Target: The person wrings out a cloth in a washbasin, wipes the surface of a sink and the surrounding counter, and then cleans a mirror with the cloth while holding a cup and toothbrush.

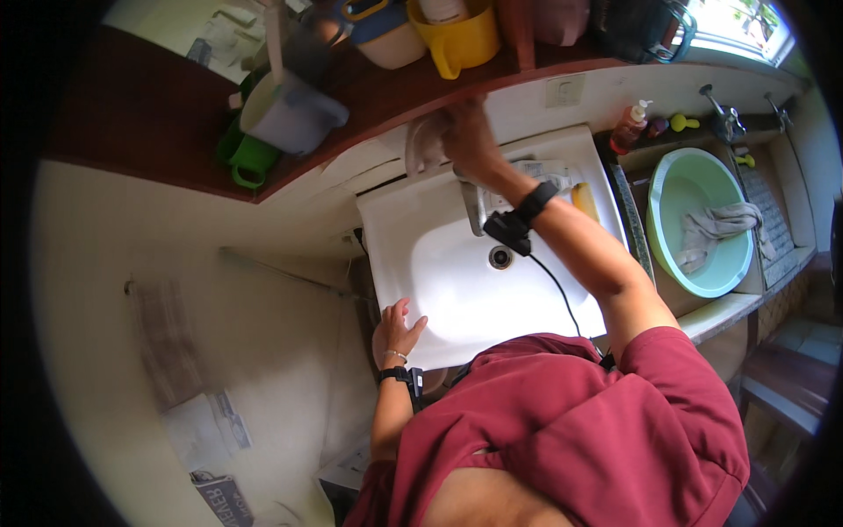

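My right hand (470, 140) reaches across the white sink (421, 290) to the wall behind it, just below the wooden shelf. It is closed on a pale, cloth-like thing (426, 145), blurred and partly hidden by the hand, which lies against the wall. My left hand (401, 330) rests at the sink's left front edge, fingers apart, holding nothing. Beneath my right forearm are the metal faucet (475, 211) and the drain (500, 256). A yellow bar (584, 202), perhaps soap, lies on the sink's back right rim.
Overhead, the wooden shelf (378, 114) carries a white pitcher (285, 119), a green mug (248, 158) and a yellow mug (457, 44). A green basin (694, 189) with a grey cloth (720, 228) stands at right, near a pump bottle (629, 130). A cable hangs from my right wrist.
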Motion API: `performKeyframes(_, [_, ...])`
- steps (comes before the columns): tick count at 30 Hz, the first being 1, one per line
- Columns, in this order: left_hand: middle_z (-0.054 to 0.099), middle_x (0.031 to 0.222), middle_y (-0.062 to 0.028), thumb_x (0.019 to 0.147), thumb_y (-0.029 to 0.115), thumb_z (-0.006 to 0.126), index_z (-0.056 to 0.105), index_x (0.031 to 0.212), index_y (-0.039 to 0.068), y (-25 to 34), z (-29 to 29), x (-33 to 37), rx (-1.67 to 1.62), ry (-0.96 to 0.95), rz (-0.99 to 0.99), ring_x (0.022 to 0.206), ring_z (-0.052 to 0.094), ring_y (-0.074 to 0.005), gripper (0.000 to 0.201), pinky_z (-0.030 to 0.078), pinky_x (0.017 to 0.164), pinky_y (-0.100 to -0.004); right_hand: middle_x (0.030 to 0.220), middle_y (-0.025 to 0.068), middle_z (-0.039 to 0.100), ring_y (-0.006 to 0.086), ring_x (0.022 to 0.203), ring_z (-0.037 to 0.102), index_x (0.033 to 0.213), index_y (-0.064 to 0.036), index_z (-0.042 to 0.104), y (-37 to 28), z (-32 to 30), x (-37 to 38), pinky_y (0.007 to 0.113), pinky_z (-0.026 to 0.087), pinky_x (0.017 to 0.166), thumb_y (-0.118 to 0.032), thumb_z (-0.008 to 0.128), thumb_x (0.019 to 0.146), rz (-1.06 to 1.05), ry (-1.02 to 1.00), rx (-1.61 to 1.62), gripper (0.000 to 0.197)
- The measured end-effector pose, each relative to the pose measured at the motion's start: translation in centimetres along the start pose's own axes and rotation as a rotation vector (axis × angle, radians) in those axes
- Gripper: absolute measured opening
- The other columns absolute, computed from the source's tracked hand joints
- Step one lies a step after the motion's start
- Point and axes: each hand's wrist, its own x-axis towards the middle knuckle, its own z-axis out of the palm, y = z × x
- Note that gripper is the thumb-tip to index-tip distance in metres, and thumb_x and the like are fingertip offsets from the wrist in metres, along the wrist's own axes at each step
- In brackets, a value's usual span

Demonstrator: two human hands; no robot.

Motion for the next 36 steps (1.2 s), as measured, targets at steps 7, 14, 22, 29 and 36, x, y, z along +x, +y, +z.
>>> performKeyframes(7, [0.054, 0.109, -0.0059, 0.072, 0.033, 0.081, 0.053, 0.130, 0.018, 0.2, -0.3, 0.0, 0.126, 0.062, 0.070, 0.103, 0.054, -0.0238, 0.066, 0.046, 0.087, -0.0385, 0.109, 0.0243, 0.045, 0.0414, 0.101, 0.044, 0.109, 0.0023, 0.050, 7.3, -9.2, 0.0, 0.049, 0.037, 0.094, -0.004, 0.060, 0.073, 0.313, 0.329, -0.130, 0.038])
performKeyframes(14, [0.056, 0.102, -0.0054, 0.071, 0.033, 0.082, 0.053, 0.127, 0.015, -0.8, 0.6, -0.4, 0.048, 0.092, 0.105, 0.098, 0.052, -0.0249, 0.065, 0.043, 0.086, -0.0407, 0.106, 0.0312, 0.048, 0.0479, 0.102, 0.045, 0.107, 0.0063, 0.050, 8.3, -0.4, -3.4, 0.056, 0.033, 0.098, -0.010, 0.068, 0.067, 0.561, 0.291, -0.480, 0.046])
performKeyframes(22, [0.057, 0.094, -0.0046, 0.071, 0.040, 0.080, 0.055, 0.123, 0.016, -0.6, 0.5, 0.3, -0.013, 0.070, 0.083, 0.094, 0.053, -0.0255, 0.062, 0.043, 0.086, -0.0424, 0.102, 0.0201, 0.069, 0.0310, 0.097, 0.067, 0.109, 0.0060, 0.062, 2.6, 2.0, -2.0, 0.038, 0.054, 0.086, -0.004, 0.067, 0.070, 0.714, -0.300, 0.066, 0.041])
performKeyframes(29, [0.060, 0.097, -0.0008, 0.075, 0.038, 0.080, 0.060, 0.123, 0.015, 1.0, -1.1, 0.6, 0.057, 0.040, 0.070, 0.082, 0.057, -0.0181, 0.057, 0.048, 0.078, -0.0353, 0.096, 0.0153, 0.062, 0.0287, 0.090, 0.064, 0.105, 0.0039, 0.061, -4.9, 3.1, -3.2, 0.036, 0.052, 0.081, 0.002, 0.061, 0.074, 0.218, -0.490, 0.480, 0.031])
performKeyframes(36, [0.064, 0.096, -0.0059, 0.077, 0.028, 0.076, 0.065, 0.105, 0.011, -0.4, 0.4, 0.1, 0.044, 0.101, -0.079, 0.094, 0.059, -0.0265, 0.034, 0.044, 0.084, -0.0429, 0.084, 0.0264, 0.056, 0.0430, 0.079, 0.057, 0.079, 0.0063, 0.060, -10.4, -1.2, -12.5, 0.046, 0.048, 0.072, -0.020, 0.068, 0.073, 0.099, -1.053, 0.461, 0.029])
